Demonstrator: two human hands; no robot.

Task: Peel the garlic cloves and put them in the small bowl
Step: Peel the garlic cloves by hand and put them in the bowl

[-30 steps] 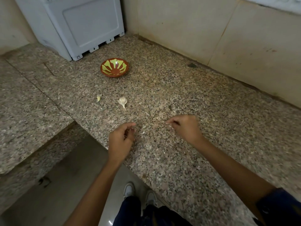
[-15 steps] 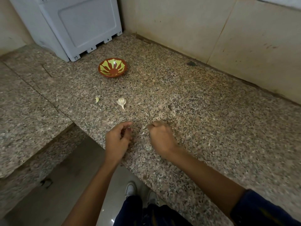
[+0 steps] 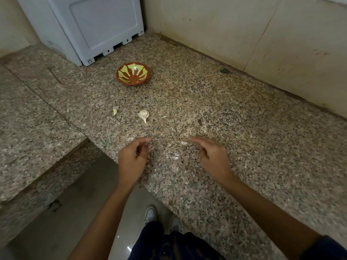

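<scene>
Home kitchen, plain and worn. Speckled granite counter (image 3: 234, 128) runs into a corner, with a second granite slab (image 3: 28, 113) joining at the left. Beige tiled wall (image 3: 244, 30) behind, stained, grimy along the joint with the counter. White plastic appliance (image 3: 90, 25) sits in the back corner, type unclear. Small painted bowl (image 3: 133, 73), garlic bulb (image 3: 144, 115) and a loose clove (image 3: 115, 111) lie straight on the stone; bits of peel (image 3: 176, 156) nearby. Glossy floor (image 3: 84, 212) below the counter edge, person standing there in sneakers (image 3: 151, 214).
</scene>
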